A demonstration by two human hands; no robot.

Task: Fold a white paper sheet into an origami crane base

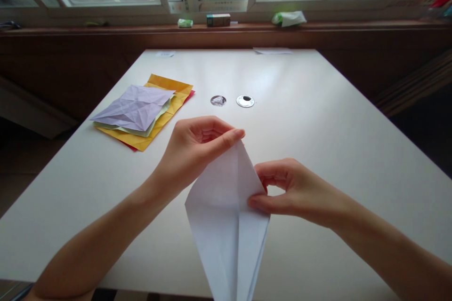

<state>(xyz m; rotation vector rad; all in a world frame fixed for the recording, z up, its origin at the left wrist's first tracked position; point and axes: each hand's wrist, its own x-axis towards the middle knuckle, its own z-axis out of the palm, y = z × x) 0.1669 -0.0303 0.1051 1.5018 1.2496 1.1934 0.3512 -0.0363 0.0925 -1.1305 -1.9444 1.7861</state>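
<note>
Between my two hands is a folded sheet of white paper (221,216), kite-shaped, with a crease down its middle and its long point running off the bottom of the view. My left hand (208,138) pinches the top corner, thumb over the front face. On the right edge, about halfway down, my right hand (282,188) grips the layers, its thumb on the front and its fingers behind. The paper is held up over the near part of the white table (339,150).
At the left lies a stack of creased paper: a lilac sheet (136,106) on top, yellow paper (178,87) below. Two round metal-rimmed fittings, one left (218,100), one right (245,100), sit mid-table. A small box (218,20) and a green-white packet (289,19) rest on the windowsill.
</note>
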